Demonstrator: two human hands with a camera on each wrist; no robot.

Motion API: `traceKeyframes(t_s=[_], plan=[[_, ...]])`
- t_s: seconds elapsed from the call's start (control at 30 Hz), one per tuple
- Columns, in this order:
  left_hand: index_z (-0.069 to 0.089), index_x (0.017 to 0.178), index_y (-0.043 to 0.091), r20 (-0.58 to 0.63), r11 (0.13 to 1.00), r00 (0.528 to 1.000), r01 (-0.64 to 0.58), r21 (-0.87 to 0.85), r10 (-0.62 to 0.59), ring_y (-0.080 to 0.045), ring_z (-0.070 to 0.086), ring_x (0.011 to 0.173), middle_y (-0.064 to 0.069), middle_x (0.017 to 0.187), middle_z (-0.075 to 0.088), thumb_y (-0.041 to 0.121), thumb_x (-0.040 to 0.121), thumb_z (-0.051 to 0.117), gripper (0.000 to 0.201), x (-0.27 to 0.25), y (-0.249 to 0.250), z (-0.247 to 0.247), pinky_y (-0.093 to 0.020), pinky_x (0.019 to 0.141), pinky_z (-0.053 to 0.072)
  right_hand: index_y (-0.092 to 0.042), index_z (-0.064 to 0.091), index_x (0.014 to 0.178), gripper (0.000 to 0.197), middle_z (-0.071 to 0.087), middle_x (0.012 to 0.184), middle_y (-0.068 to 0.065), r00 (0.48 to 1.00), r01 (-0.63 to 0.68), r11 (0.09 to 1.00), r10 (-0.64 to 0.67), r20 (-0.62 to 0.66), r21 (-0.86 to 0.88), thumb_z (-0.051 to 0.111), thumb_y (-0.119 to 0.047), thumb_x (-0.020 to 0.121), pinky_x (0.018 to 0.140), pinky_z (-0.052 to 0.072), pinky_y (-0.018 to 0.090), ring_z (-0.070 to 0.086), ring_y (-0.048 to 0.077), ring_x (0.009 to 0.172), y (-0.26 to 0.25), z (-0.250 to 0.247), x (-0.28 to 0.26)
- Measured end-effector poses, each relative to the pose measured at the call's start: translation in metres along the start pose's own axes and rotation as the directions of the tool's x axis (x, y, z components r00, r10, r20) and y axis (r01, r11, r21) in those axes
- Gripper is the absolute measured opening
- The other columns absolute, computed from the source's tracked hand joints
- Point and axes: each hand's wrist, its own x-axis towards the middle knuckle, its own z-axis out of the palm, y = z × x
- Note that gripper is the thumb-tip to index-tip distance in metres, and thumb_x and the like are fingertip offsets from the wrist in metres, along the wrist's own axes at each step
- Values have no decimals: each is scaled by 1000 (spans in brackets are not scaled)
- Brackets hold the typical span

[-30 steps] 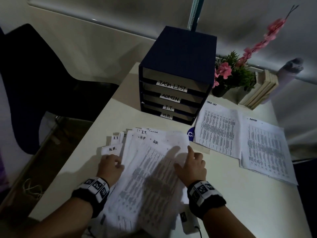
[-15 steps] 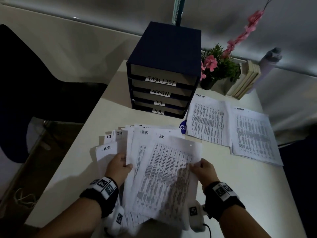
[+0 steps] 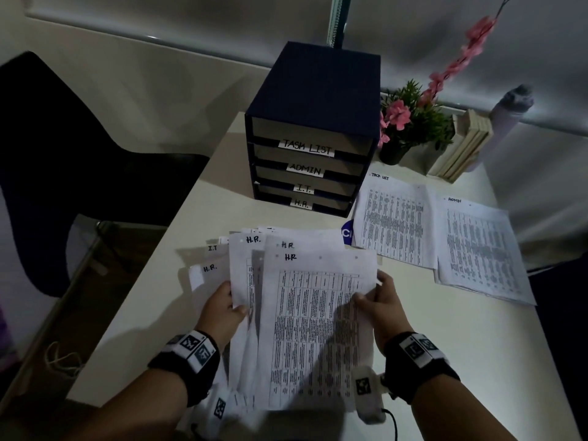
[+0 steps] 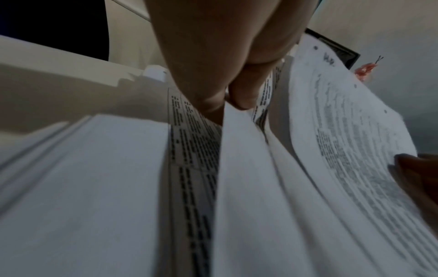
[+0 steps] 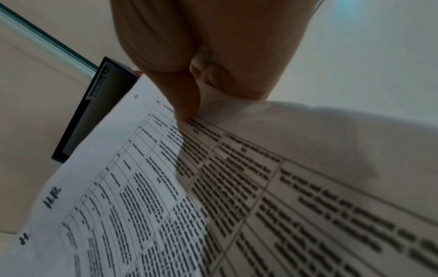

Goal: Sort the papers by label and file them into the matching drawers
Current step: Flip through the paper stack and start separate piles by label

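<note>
A fanned stack of printed papers (image 3: pixel 305 313) marked H.R. and I.T. is lifted at the near edge of the white desk (image 3: pixel 461 361). My left hand (image 3: pixel 222 310) pinches the stack's left side (image 4: pixel 237 168). My right hand (image 3: pixel 378 300) pinches the top H.R. sheet (image 5: pixel 132 187) at its right edge. Behind stands a dark blue drawer unit (image 3: pixel 315 128) with drawers labelled TASK LIST, ADMIN, I.T. and H.R., all closed. Right of it lie a TASK LIST pile (image 3: pixel 394 221) and an ADMIN pile (image 3: pixel 477 249).
A potted plant with pink flowers (image 3: pixel 410 122), leaning books (image 3: pixel 464 144) and a grey bottle (image 3: pixel 509 113) stand at the back right. A dark chair (image 3: pixel 63 148) is left of the desk. A blue round item (image 3: pixel 346 232) peeks from under the papers.
Both hands went from pressing the papers flat on the desk to gripping their sides and lifting the stack. The top H.R. sheet now stands raised toward me.
</note>
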Motion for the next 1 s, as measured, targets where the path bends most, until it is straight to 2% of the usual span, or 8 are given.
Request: traceKeyframes(t_s=[0.2, 0.3, 0.4, 0.53, 0.6, 0.77, 0.93, 1.0], plan=[[67, 106, 22, 101, 999, 995, -16, 42, 11, -18, 68, 96, 0, 102, 73, -13, 84, 45, 47, -9, -1, 8, -42, 83, 56, -11, 63, 109, 31, 67, 103, 30, 994, 21, 999, -16, 105, -41, 56, 9, 87, 86, 54, 58, 66, 34, 83, -4, 16, -1], [64, 103, 25, -152, 965, 988, 11, 260, 30, -22, 64, 98, -1, 104, 67, 10, 83, 54, 27, -8, -3, -2, -37, 88, 53, -19, 71, 93, 37, 71, 87, 13, 984, 61, 993, -42, 173, -104, 54, 14, 86, 83, 54, 46, 63, 25, 80, -5, 26, -6], [56, 118, 14, -430, 886, 898, 270, 377, -91, -37, 53, 114, -17, 122, 56, 13, 79, 65, 40, -1, -20, -24, -43, 97, 47, -7, 65, 70, 34, 74, 77, 7, 968, 44, 995, -21, 251, -86, 55, 24, 80, 72, 59, 30, 70, 18, 73, 1, 32, -5], [56, 108, 2, -342, 948, 934, 198, 248, -106, -40, 65, 96, -24, 109, 66, -6, 75, 62, 35, 2, -33, -40, -52, 85, 54, -2, 56, 66, 25, 74, 88, 4, 942, -5, 992, 46, 334, -122, 59, 22, 74, 71, 54, 16, 70, 13, 86, 13, 38, -8], [57, 113, -1, -394, 969, 918, 134, 207, -43, -38, 64, 100, -21, 111, 65, -12, 77, 61, 38, -5, -29, -36, -44, 86, 53, -6, 56, 65, 28, 70, 100, 1, 946, 10, 987, 43, 322, -162, 60, 19, 78, 80, 51, 13, 66, 18, 102, 21, 40, -7], [61, 103, 1, -392, 962, 919, 64, 267, 47, -33, 64, 91, -14, 99, 65, -13, 76, 53, 32, -15, -21, -24, -31, 79, 51, -8, 58, 63, 26, 68, 100, 1, 964, -28, 995, 53, 260, -97, 69, 10, 78, 108, 41, 34, 61, 20, 113, 21, 45, -3], [68, 96, -2, -331, 896, 941, 85, 435, 72, -40, 62, 99, -22, 108, 62, -5, 75, 51, 27, -13, -36, -20, -42, 92, 51, -12, 67, 84, 23, 73, 87, 4, 956, -56, 989, 92, 279, -137, 64, 10, 81, 96, 51, 44, 65, 27, 90, 15, 44, -7], [67, 108, 2, -319, 890, 942, 57, 452, 101, -38, 59, 105, -20, 115, 58, -7, 75, 55, 36, -15, -35, -17, -40, 98, 47, -16, 69, 90, 24, 74, 88, 11, 953, -64, 986, 106, 285, -153, 66, 5, 80, 94, 52, 52, 66, 32, 91, 16, 45, -7]])
